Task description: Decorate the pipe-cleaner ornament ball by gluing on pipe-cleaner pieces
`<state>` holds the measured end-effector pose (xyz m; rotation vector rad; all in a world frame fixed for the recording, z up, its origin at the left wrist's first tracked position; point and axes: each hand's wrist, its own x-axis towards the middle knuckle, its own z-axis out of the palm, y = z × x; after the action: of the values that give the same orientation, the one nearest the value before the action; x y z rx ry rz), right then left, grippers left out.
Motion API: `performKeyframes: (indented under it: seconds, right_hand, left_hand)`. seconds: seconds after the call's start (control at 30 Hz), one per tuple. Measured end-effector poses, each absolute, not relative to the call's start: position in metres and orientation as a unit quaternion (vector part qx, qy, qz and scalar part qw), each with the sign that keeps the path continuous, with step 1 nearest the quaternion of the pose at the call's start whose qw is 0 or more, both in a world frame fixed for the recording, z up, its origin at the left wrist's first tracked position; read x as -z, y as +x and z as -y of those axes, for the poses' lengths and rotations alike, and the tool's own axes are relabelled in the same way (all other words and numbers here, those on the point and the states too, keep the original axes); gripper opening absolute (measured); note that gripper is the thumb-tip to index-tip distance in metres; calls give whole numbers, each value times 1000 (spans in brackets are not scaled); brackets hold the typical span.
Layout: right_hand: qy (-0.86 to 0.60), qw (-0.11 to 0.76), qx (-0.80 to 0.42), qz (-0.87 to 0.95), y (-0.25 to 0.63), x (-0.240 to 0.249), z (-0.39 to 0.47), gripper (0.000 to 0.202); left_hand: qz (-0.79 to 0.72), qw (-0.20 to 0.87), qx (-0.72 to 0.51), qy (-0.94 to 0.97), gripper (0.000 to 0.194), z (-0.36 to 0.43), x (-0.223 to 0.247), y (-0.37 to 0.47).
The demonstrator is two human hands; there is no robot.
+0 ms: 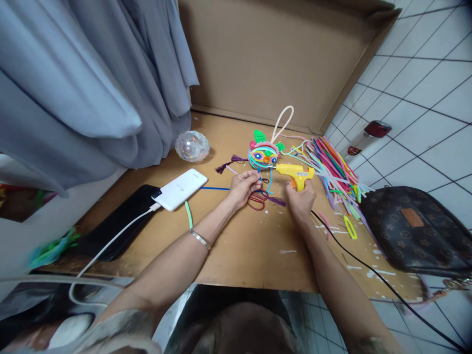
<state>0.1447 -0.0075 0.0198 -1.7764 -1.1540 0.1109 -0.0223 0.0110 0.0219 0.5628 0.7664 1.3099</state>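
My right hand [301, 199] is wrapped round the handle of a yellow glue gun [294, 170], its nozzle pointing left. The tip is at the lower edge of a colourful craft face [263, 156] with green ears and round eyes. My left hand [245, 189] pinches the end of a blue pipe cleaner [217, 188] just below that face; the rest trails left along the table. Dark red scissor handles [257, 199] lie beside my left fingers, the blades hidden from me. Purple tassels [225, 166] stick out left of the face.
Behind stands a cardboard panel [265, 64]. Many coloured pipe cleaners [332, 164] and a brown bag [413, 226] lie on the right. A clear ball [192, 146], a white power bank [180, 189] and a black case [123, 226] are left. The gun's black cord [354, 255] crosses the table.
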Motion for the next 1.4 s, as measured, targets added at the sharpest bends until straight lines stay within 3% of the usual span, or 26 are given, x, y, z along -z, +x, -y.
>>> performKeyframes:
  seconds: [0.43, 1.4]
  right_hand:
    - [-724, 434, -68, 532, 143, -19, 11, 44]
    - [-755, 370, -18, 541, 150, -20, 9, 40]
  left_hand:
    - [-335, 676, -593, 282, 32, -22, -23, -38]
    - [-353, 669, -559, 340, 27, -21, -20, -39]
